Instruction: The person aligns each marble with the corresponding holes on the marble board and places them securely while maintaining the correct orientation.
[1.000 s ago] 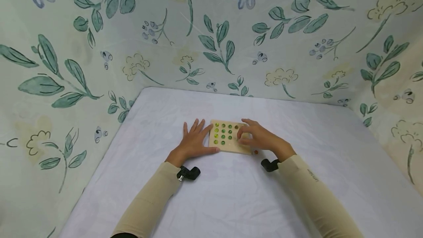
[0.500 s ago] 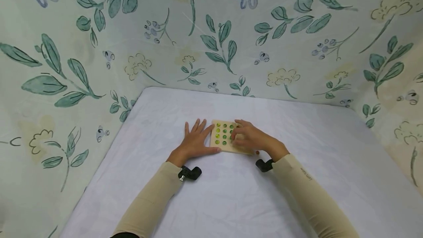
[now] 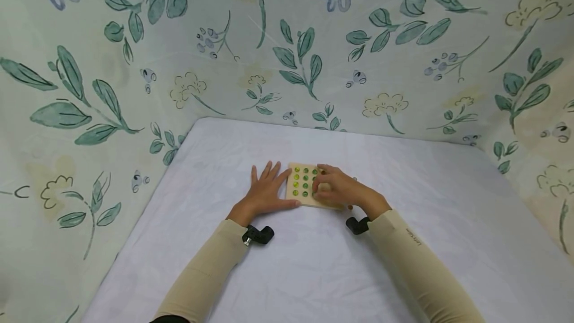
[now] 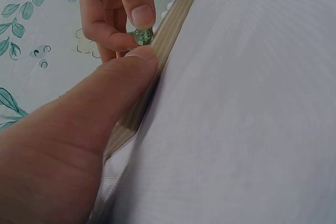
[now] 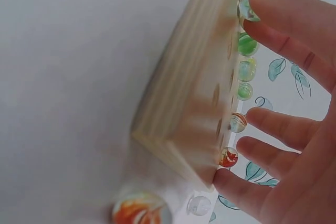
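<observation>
A square wooden board (image 3: 309,202) with rows of yellow and green marbles lies on the cloth in the head view. My left hand (image 3: 262,196) rests at its left side, fingers spread, thumb (image 4: 128,72) along the near edge. My right hand (image 3: 341,186) is over the board's right part and hides much of it. Its thumb and index finger pinch a green glass marble (image 4: 143,36) close over the board. In the right wrist view, the other fingers spread beside a brown-striped marble (image 5: 238,123) and a red-orange marble (image 5: 229,157).
An orange-and-white marble (image 5: 140,211) and a clear marble (image 5: 199,205) lie on the cloth off the board's corner. Empty round hollows show on the board's near right part. White cloth (image 3: 305,273) covers the table, and a floral curtain (image 3: 287,39) hangs behind it.
My right hand has moved left across the board, from its right part to the third column of marbles, and slowed there. The left hand has stayed in place.
</observation>
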Demonstrator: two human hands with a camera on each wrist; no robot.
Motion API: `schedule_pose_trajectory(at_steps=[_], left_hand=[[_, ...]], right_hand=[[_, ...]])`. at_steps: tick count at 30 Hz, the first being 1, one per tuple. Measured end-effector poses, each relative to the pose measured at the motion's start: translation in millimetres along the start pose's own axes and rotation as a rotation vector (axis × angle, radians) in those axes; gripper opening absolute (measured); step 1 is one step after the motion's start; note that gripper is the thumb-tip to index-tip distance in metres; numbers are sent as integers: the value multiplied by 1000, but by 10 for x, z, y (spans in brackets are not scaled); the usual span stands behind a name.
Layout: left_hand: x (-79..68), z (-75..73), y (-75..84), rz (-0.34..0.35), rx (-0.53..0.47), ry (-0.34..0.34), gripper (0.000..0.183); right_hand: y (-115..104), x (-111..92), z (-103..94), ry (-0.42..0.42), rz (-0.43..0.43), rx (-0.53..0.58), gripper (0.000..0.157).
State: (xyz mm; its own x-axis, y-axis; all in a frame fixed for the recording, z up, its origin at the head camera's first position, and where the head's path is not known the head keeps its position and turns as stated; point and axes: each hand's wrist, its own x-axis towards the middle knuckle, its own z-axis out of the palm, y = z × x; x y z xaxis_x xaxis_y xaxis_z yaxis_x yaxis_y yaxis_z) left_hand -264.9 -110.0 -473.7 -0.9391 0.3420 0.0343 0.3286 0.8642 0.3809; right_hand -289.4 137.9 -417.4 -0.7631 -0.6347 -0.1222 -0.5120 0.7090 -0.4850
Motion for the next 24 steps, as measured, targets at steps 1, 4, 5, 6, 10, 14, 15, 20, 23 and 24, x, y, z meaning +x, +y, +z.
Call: schedule_pose_trajectory(at_steps=[1, 4, 5, 6, 10, 14, 15, 20, 23, 24], left_hand=[[0, 1, -2, 0, 0, 1, 102], [1, 7, -6, 1, 3, 5, 101], [1, 6, -7, 1, 5, 4, 101], [0, 6, -8, 0, 7, 4, 101], [-1, 0, -5, 1, 6, 3, 101], [-5, -10, 2, 3, 0, -1, 101], [-6, -11, 3, 2, 0, -3, 101], [-10, -19, 10, 0, 3, -8, 101], [-14, -26, 16, -3, 7, -10, 101], [-15, -29, 19, -3, 8, -9, 101]], right_hand=[[1, 2, 0, -1, 1, -3, 6], [-4, 8, 1, -6, 15, -5, 5], [-6, 8, 2, -8, 17, -10, 5], [-8, 10, 3, -10, 22, -8, 5], [-6, 15, 7, -15, 31, -2, 5], [5, 16, 13, -16, 28, 10, 5], [6, 16, 14, -16, 27, 11, 5], [6, 15, 14, -17, 34, 13, 6], [6, 17, 13, -20, 42, 14, 6], [4, 17, 12, -21, 44, 15, 6]])
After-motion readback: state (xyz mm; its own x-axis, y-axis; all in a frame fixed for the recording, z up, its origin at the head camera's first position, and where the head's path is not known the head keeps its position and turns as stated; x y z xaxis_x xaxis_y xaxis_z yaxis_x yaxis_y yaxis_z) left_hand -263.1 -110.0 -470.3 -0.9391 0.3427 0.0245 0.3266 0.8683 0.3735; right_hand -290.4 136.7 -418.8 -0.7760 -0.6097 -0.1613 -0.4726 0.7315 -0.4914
